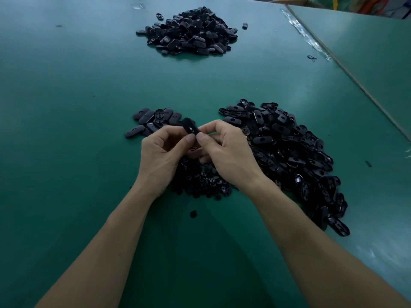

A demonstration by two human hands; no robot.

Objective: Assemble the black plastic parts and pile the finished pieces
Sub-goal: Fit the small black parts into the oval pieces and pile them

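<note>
Left hand (160, 156) and right hand (226, 152) meet mid-table, both pinching one black part (190, 127) between thumbs and fingertips, above a small heap (200, 181). Loose pile (289, 152) just right, nearing the table edge (347, 70). Far pile (191, 32) well apart. Green tabletop (66, 107) runs wide leftward.

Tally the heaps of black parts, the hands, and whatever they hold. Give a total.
Heaps: 4 (far heap, right heap, left heap, near heap)
Hands: 2 (left hand, right hand)
Held: 1 (part, pinched by both)
Total: 7
</note>
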